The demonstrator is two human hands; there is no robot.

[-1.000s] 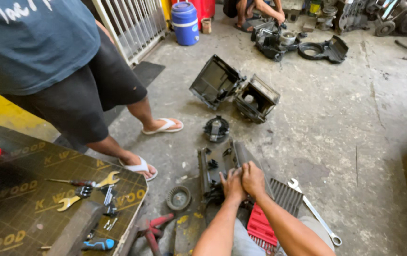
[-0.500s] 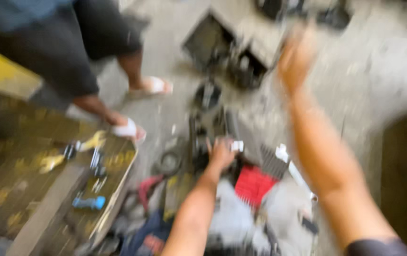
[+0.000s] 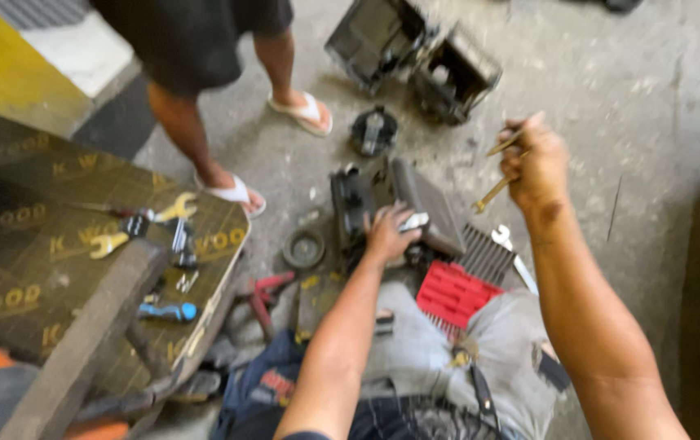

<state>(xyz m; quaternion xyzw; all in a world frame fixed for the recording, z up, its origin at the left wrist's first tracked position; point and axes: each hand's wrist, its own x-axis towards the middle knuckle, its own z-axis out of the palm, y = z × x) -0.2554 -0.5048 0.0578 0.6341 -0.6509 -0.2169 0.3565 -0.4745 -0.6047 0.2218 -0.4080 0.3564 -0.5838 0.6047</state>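
Left hand (image 3: 389,230): palm down, fingers curled over the near edge of a dark boxy engine part (image 3: 423,204) lying on the concrete floor (image 3: 651,106); it presses on it, with a small light-coloured piece at the fingertips. Whether the fingers clasp that piece cannot be told through the blur.

Right hand (image 3: 536,163): raised above the floor to the right of the part, closed in a fist around a slim brass-coloured tool (image 3: 498,189), whose ends stick out above and below the fist.

Around the part:
- Finned grey block (image 3: 484,254), touching its right side.
- Silver wrench (image 3: 516,259), flat on the floor just beside the fins.
- Red ribbed tray (image 3: 456,295), between the part and the person's knee.
- Round dark ring (image 3: 304,248), left of the part, apart from it.
- Small round black component (image 3: 373,130), beyond the part.
- Two open black housings (image 3: 415,57), further off, side by side.
- Red-handled pliers (image 3: 264,297), near the board's corner.

Left side: a low printed board (image 3: 32,244) bearing yellow open-ended spanners (image 3: 142,224) and a blue-handled tool (image 3: 162,311); a dark beam lies across its near part.

Another person's legs in white sandals (image 3: 231,191) stand between the board and the part, close to the ring.
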